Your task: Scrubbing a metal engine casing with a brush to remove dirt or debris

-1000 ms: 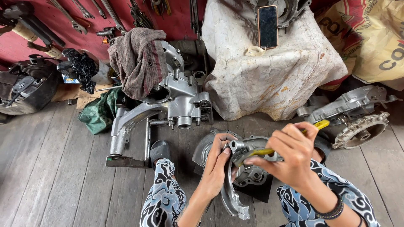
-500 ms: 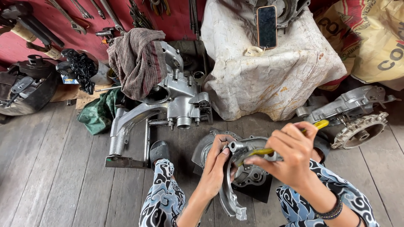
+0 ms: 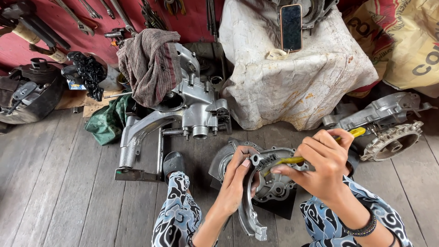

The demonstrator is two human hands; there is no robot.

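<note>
Little has changed over the last second: the left hand [image 3: 238, 176] still grips the curved brake shoe [image 3: 249, 208] over the hub [image 3: 274, 187], the right hand [image 3: 320, 167] still pinching the yellow-handled tool [image 3: 292, 160] there.

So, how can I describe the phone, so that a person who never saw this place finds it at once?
Look at the big lump covered with a stained white cloth at the top centre, behind the engine parts. The phone stands upright against its top, dark screen facing out. It is the only flat, glossy black rectangle with an orange edge among dull metal pieces.
</note>
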